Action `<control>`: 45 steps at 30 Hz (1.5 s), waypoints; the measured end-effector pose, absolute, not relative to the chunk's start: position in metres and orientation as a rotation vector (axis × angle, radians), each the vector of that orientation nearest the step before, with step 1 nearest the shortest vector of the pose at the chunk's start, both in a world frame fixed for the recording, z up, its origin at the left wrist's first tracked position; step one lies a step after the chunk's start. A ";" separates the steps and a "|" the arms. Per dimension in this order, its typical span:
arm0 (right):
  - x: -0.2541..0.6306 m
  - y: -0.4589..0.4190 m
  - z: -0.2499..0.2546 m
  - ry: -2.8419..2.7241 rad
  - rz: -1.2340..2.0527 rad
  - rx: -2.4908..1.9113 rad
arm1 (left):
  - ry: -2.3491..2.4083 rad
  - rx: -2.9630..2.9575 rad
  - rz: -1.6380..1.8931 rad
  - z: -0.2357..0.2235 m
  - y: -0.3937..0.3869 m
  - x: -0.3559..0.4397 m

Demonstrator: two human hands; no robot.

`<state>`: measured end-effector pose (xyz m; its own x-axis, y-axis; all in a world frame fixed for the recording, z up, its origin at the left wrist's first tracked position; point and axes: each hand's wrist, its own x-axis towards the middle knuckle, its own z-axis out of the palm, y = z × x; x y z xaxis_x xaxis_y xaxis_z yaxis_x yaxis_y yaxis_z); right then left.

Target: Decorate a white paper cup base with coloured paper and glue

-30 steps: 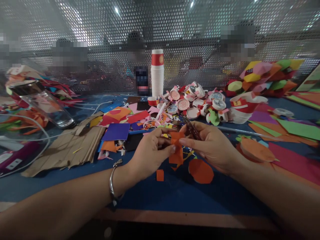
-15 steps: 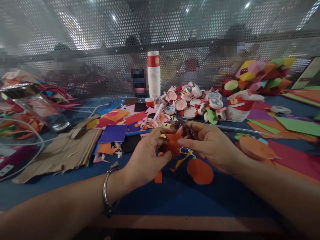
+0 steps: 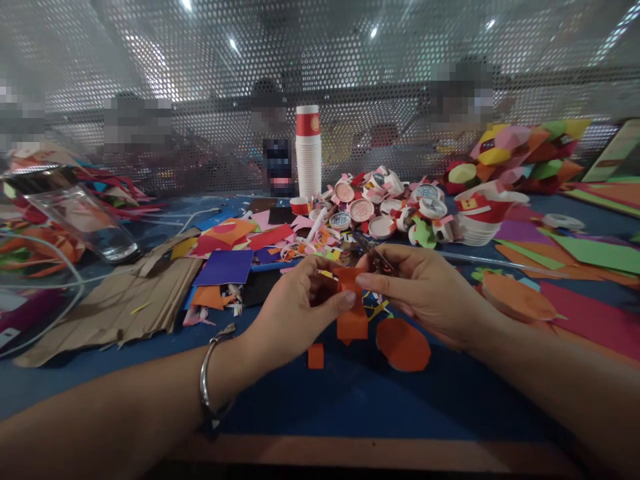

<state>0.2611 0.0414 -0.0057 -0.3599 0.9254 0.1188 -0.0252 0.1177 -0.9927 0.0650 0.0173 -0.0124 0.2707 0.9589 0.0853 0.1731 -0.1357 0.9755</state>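
Note:
My left hand (image 3: pixel 295 313) pinches a folded piece of orange paper (image 3: pixel 353 325) between thumb and fingers, its lower end hanging down. Against the paper's upper part rests the thumb of my right hand (image 3: pixel 430 290). That same hand is closed around dark scissors (image 3: pixel 379 260), partly hidden by the fingers, with the tip pointing up and away. On the blue table below lie a small orange paper square (image 3: pixel 315 357) and a rounded orange paper cutout (image 3: pixel 403 345).
Cardboard (image 3: pixel 110 313), a purple paper square (image 3: pixel 223 268) and a tilted glass bottle (image 3: pixel 95 223) lie to the left. A tall stack of paper cups (image 3: pixel 309 160) stands at the back beside heaped cup pieces (image 3: pixel 361 209). Coloured sheets (image 3: pixel 595 313) spread out at right.
The orange paper is turned so more of its length hangs below my left thumb. My left thumb has shifted slightly up and right; the scissors stay in my right hand.

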 end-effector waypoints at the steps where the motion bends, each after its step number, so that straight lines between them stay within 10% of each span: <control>1: 0.261 0.041 -0.005 -1.530 1.374 -0.922 | 1.080 1.534 0.987 -0.014 0.019 0.065; 45: 0.260 0.041 -0.009 -1.755 1.213 -0.943 | 1.017 1.096 1.149 -0.009 0.019 0.068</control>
<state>0.2596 0.0412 -0.0093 -0.4138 0.8905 0.1892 0.1381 0.2668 -0.9538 0.0684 0.0191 -0.0088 0.1329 0.9899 -0.0491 -0.1690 0.0714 0.9830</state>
